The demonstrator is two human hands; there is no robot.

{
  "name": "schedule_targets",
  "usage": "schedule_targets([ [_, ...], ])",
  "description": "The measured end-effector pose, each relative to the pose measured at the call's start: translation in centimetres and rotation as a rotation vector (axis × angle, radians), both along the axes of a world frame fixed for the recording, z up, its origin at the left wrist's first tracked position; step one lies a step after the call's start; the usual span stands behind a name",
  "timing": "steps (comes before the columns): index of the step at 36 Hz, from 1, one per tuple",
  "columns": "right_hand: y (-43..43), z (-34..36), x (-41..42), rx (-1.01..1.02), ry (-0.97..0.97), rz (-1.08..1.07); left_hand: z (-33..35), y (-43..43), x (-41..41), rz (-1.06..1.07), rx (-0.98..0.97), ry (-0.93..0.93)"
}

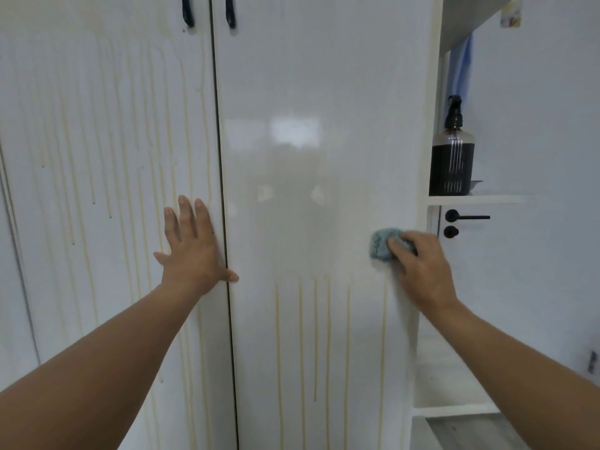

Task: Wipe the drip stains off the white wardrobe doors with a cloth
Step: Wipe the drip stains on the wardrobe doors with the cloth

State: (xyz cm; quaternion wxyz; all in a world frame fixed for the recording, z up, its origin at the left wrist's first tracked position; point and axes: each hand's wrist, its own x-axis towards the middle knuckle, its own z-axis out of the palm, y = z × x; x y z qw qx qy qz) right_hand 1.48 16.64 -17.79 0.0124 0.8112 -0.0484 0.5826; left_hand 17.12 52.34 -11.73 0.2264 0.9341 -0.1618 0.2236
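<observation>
Head view: a person's right hand point(422, 267) grips a crumpled blue-grey cloth point(381, 243), fingers curled over it, and presses it against the glossy white right wardrobe door point(308, 92) near that door's right edge, at about mid-height. The yellowish drip stains point(300, 336) left on this door lie below the cloth and to its left. They run as thin vertical streaks down towards the bottom of the frame, so the next strokes probably need to go downward and leftward along them. Above the cloth's level the panel looks clean.

The left hand point(191, 245) lies flat on the white left wardrobe door point(97, 125), fingers straight and spread, holding nothing. Its thumb reaches across the dark seam between the doors. The left door carries many long yellow streaks point(130, 157) from top to bottom and looks untouched.

The right hand is the nearer one to the right door's streaks, and nothing stands between cloth and stains. Two black strap handles point(188, 11) hang at the top. To the right, a dark pump bottle point(453, 157) stands on a white shelf point(480, 199), above a black lever door handle point(467, 217).
</observation>
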Motion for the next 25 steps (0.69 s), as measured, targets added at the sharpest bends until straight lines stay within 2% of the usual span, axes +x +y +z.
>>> schedule_targets([
  [3, 0.5, -5.7, -0.5, -0.001, 0.008, 0.054, -0.1, 0.0, 0.0, -0.007, 0.0, -0.003],
  [6, -0.3, -7.5, -0.7, -0.077, 0.107, 0.047, 0.0, -0.1, 0.0, 0.006, 0.002, -0.005],
  [8, -0.5, -6.0, -0.7, -0.076, 0.13, 0.053, 0.0, -0.1, -0.1, 0.009, 0.004, -0.004],
  [12, -0.4, -0.1, -0.4, 0.024, -0.061, 0.045, 0.0, 0.0, 0.0, 0.01, -0.001, -0.004],
  [17, -2.1, 2.4, 0.7, -0.114, -0.173, -0.1, 0.0, -0.1, -0.1, 0.007, -0.008, -0.007],
  [20, -2.3, -0.6, 1.1, -0.231, -0.129, -0.133, 0.0, 0.0, -0.1, 0.004, -0.009, -0.01],
  [25, -1.7, -9.1, 0.9, -0.244, -0.035, -0.105, -0.1, 0.0, 0.0, -0.006, -0.013, -0.013],
])
